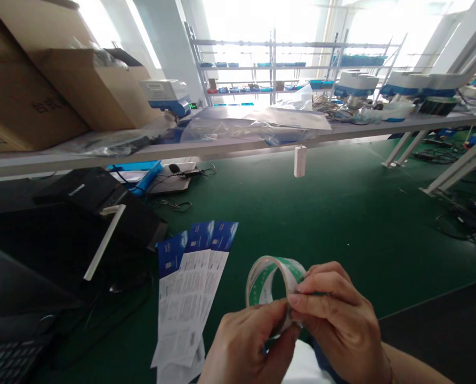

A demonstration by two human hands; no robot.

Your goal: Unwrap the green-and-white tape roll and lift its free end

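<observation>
Tape roll (290,271) is sitting at the hands, over the near part of the green tabletop (285,213); whether it is touching the surface, cannot tell. Ring is standing on edge, tilted, its opening facing leftward and toward the wearer, so its axis is running slantwise from near left to far right. Left hand (249,341) is curling closed, thumb and forefinger pinching at the lower near rim; from it the roll is lying forward, just beyond the fingertips. Right hand (341,309) is pressing bunched fingertips on the right side of the band; from it the roll is lying to the left. Neither hand is nearer: both are touching, and their fingertips are meeting at the same near-right stretch of rim. Fingers are hiding that contact; whether a loose tape end is showing there, cannot tell. Printed leaflets (193,298) are fanning out on the tabletop left of the roll, blue ends pointing away from the wearer, nearer the left hand than the right.
</observation>
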